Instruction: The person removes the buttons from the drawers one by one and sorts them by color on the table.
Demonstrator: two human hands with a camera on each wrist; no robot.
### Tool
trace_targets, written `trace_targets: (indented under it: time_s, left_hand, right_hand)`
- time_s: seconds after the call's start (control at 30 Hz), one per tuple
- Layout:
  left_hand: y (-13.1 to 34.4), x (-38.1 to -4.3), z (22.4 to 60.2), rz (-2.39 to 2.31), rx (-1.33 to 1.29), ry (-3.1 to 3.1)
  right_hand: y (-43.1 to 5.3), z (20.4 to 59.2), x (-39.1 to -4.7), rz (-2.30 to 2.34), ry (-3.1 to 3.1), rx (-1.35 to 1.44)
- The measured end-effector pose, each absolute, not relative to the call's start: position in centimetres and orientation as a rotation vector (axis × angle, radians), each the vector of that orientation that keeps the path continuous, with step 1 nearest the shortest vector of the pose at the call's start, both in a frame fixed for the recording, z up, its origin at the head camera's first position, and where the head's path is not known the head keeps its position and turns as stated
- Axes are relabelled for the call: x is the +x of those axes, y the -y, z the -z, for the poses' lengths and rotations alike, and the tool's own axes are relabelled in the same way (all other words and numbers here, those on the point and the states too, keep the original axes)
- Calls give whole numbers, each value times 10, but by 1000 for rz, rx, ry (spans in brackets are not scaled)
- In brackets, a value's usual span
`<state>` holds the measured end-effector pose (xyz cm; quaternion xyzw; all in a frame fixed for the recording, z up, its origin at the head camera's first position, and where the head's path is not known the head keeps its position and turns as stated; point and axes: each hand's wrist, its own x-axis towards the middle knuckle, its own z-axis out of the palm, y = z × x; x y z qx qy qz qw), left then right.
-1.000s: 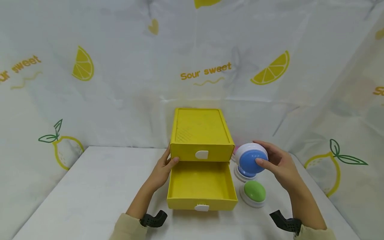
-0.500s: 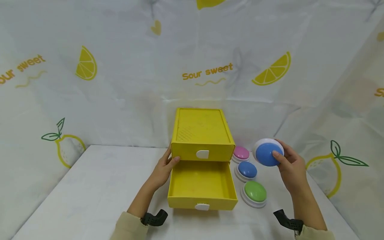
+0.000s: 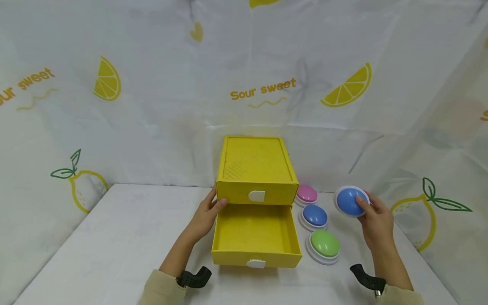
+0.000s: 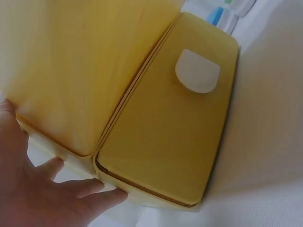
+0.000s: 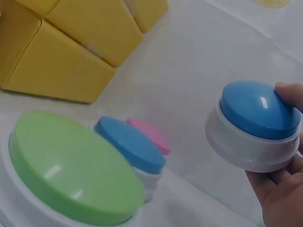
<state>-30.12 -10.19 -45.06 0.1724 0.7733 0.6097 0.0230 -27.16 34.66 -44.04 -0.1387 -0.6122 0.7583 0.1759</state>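
My right hand (image 3: 377, 222) holds a push button (image 3: 347, 202) with a blue dome and a white base, its thumb on the dome and its fingers under the base. In the right wrist view this blue button (image 5: 260, 113) is tilted slightly and raised over the white table. My left hand (image 3: 202, 219) rests against the left side of a yellow two-drawer box (image 3: 253, 161), thumb at the front corner. The left wrist view shows its straight fingers (image 4: 83, 188) touching the side wall. The lower drawer (image 3: 256, 237) is pulled out with nothing in it; the upper drawer (image 3: 236, 192) is closed.
Right of the box stand three more push buttons in a row: pink (image 3: 306, 194) at the back, blue (image 3: 314, 216) in the middle, green (image 3: 325, 243) in front. A white lemon-print sheet (image 3: 160, 127) hangs behind the white table (image 3: 126, 237).
My right hand has carried the blue button rightward, away from the box and the row, uncovering the pink and other blue buttons, then lowered it a little. My left hand has stayed at the box.
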Motion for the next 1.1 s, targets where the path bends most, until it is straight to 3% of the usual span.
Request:
trace_targets:
  time_s: [0.2, 0.43, 0.73, 1.1]
  left_hand:
    - [102, -300, 450, -1890, 529, -2380]
    - [104, -298, 448, -1896, 517, -2371]
    - [104, -300, 450, -1899, 526, -2368]
    - [103, -300, 447, -1888, 524, -2376]
  right_hand:
    - [-352, 461, -280, -2181, 1697, -730]
    - [-354, 481, -287, -1964, 1939, -925]
    - [-351, 493, -288, -1639, 2162, -939]
    - [-351, 504, -282, -1173, 2275, -769]
